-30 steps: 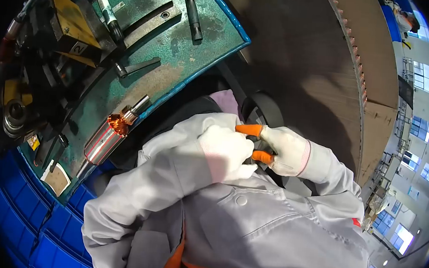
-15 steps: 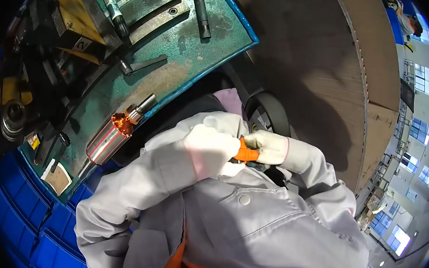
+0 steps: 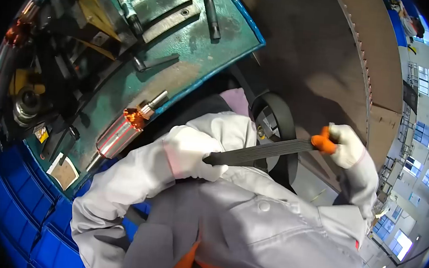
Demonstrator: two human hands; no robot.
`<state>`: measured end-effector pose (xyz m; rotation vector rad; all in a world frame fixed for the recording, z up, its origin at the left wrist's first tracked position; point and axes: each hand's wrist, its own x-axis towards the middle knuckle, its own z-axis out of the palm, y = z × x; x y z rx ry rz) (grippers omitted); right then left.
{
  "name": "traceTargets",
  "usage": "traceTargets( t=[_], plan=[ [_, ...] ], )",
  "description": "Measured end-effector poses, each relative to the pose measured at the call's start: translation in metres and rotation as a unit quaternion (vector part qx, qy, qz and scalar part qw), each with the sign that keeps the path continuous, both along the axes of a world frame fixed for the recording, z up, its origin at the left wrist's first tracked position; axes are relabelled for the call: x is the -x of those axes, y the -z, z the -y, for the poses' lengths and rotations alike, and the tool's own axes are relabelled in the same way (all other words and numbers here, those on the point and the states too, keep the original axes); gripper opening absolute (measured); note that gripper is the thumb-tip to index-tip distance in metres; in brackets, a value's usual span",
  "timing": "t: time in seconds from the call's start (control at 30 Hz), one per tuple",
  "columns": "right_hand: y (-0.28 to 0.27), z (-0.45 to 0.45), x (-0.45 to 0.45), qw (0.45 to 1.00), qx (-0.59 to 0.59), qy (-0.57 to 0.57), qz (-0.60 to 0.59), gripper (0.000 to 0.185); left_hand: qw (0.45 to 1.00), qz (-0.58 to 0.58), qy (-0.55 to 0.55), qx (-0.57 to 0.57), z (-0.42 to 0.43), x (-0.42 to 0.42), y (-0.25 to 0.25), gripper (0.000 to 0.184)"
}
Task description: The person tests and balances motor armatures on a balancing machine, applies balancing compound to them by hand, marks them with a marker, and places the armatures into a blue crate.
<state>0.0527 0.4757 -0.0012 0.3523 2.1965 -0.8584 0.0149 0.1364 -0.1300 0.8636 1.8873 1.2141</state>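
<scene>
The left hand [image 3: 190,152], in a white glove, is closed on 1 end of a dark ribbed strip [image 3: 263,152]; the tip sits between thumb and fingers. The right hand [image 3: 347,147], also gloved and with orange covers [image 3: 325,140] on its fingers, grips the strip's other end. So the strip lies directly between the 2 hands, drawn out straight and flat in front of the grey jacket [image 3: 267,229], its right end a little higher in view than its left. The hands are well apart, with the strip's middle bare between them.

Beyond the strip's middle is a black hoop [image 3: 288,127]. Left of the left hand, near its cuff, a rotor [image 3: 121,134] with copper windings lies on the green desk [image 3: 232,39], close to the blue edge. Further up the desk are a lever [image 3: 161,61], a curved bar [image 3: 170,22], a marker [image 3: 124,1] and a black rod [image 3: 211,13]. A yellow block [image 3: 90,11] stands left of these.

Blue bins [image 3: 22,209] lie below the desk's near end. Brown cardboard [image 3: 301,55] fills the space above the hands, and 1 other person [image 3: 411,24] is far off, top right.
</scene>
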Motion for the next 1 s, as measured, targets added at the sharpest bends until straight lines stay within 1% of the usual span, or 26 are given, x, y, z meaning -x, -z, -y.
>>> traceTargets(
  t=[0.07, 0.1, 0.17, 0.2, 0.23, 0.27, 0.3, 0.33, 0.37, 0.4, 0.43, 0.47, 0.5, 0.53, 0.57, 0.6, 0.63, 0.7, 0.73, 0.77, 0.8, 0.83, 0.87, 0.9, 0.97, 1.0],
  plan=[
    [-0.024, -0.005, -0.008, 0.988, -0.128, -0.053, -0.062, 0.025, 0.993, 0.052, 0.065, 0.089, 0.007, 0.010, -0.005, 0.017],
    [-0.043, 0.001, -0.008, 0.974, -0.177, -0.095, -0.105, 0.026, 0.992, 0.062, 0.069, 0.088, 0.010, 0.017, -0.007, 0.019],
    [-0.063, -0.014, -0.019, 0.950, -0.272, -0.028, -0.153, 0.028, 0.989, 0.088, 0.079, 0.084, 0.016, 0.022, -0.011, 0.023],
    [-0.075, -0.020, -0.020, 0.940, -0.310, -0.037, -0.136, 0.028, 0.986, 0.154, 0.038, 0.046, 0.021, 0.021, -0.011, 0.030],
    [-0.086, -0.025, -0.015, 0.929, -0.347, -0.051, -0.120, 0.029, 0.995, 0.092, 0.034, 0.026, 0.021, 0.017, -0.001, 0.034],
    [-0.092, -0.025, -0.009, 0.912, -0.397, -0.084, -0.060, 0.021, 0.993, 0.112, 0.034, 0.022, 0.020, 0.016, -0.001, 0.035],
    [-0.081, -0.024, -0.012, 0.884, -0.431, -0.151, -0.104, 0.019, 0.991, 0.132, 0.032, 0.019, 0.019, 0.019, 0.000, 0.037],
    [-0.065, -0.025, -0.019, 0.847, -0.461, -0.218, -0.149, 0.018, 0.991, 0.121, 0.044, 0.048, 0.017, 0.024, -0.006, 0.039],
    [-0.055, -0.026, -0.020, 0.802, -0.489, -0.283, -0.195, 0.017, 1.000, -0.008, 0.030, -0.002, 0.014, 0.016, 0.021, 0.040],
    [-0.045, 0.004, -0.012, 0.806, -0.515, -0.266, -0.125, 0.019, 0.999, -0.005, 0.033, -0.011, 0.011, 0.018, 0.031, 0.041],
    [-0.042, 0.033, -0.001, 0.832, -0.477, -0.280, -0.044, 0.022, 0.999, 0.002, 0.040, -0.017, 0.008, 0.016, 0.037, 0.043],
    [-0.032, 0.060, 0.008, 0.828, -0.471, -0.306, 0.007, 0.037, 0.996, 0.085, 0.035, -0.010, 0.009, 0.017, 0.026, 0.046],
    [-0.028, 0.076, 0.010, 0.869, -0.374, -0.318, -0.056, 0.058, 0.998, 0.033, 0.057, 0.009, 0.007, 0.019, 0.023, 0.048],
    [-0.020, 0.088, 0.015, 0.891, -0.254, -0.338, -0.166, 0.058, 0.998, 0.016, 0.052, 0.042, 0.003, 0.015, 0.025, 0.047],
    [-0.012, 0.099, 0.021, 0.882, -0.131, -0.372, -0.259, 0.058, 0.996, -0.003, 0.047, 0.075, 0.001, 0.012, 0.026, 0.047],
    [0.000, 0.113, 0.032, 0.904, 0.011, -0.337, -0.264, 0.053, 0.996, -0.023, 0.056, 0.061, 0.005, 0.014, 0.019, 0.044],
    [0.012, 0.116, 0.035, 0.930, 0.103, -0.302, -0.180, 0.048, 0.998, 0.003, 0.032, 0.055, 0.007, 0.011, 0.021, 0.043],
    [0.044, 0.119, 0.035, 0.930, 0.117, -0.336, -0.093, 0.052, 0.998, 0.046, -0.016, 0.040, 0.013, 0.003, 0.026, 0.041],
    [0.060, 0.123, 0.030, 0.932, 0.130, -0.319, -0.110, 0.051, 0.998, 0.034, -0.038, 0.027, 0.015, -0.001, 0.026, 0.040],
    [0.073, 0.126, 0.028, 0.934, 0.144, -0.303, -0.124, 0.050, 0.998, 0.029, -0.030, 0.047, 0.017, 0.000, 0.025, 0.040],
    [0.079, 0.124, 0.027, 0.928, 0.128, -0.339, -0.088, 0.047, 0.997, 0.027, -0.021, 0.067, 0.018, -0.001, 0.024, 0.041],
    [0.083, 0.122, 0.028, 0.919, 0.111, -0.374, -0.054, 0.044, 0.996, 0.025, -0.011, 0.088, 0.020, 0.000, 0.021, 0.041],
    [0.081, 0.125, 0.026, 0.914, 0.099, -0.386, -0.077, 0.034, 0.988, 0.083, 0.016, 0.129, 0.018, 0.004, 0.015, 0.044],
    [0.080, 0.125, 0.024, 0.916, 0.085, -0.386, -0.072, 0.032, 0.987, 0.088, 0.012, 0.136, 0.019, 0.005, 0.010, 0.043],
    [0.076, 0.124, 0.023, 0.919, 0.055, -0.384, -0.065, 0.029, 0.984, 0.092, 0.006, 0.150, 0.019, 0.006, 0.004, 0.042],
    [0.073, 0.124, 0.027, 0.911, -0.005, -0.409, -0.045, 0.025, 0.986, 0.041, 0.000, 0.164, 0.015, 0.004, 0.006, 0.040]
  ],
)
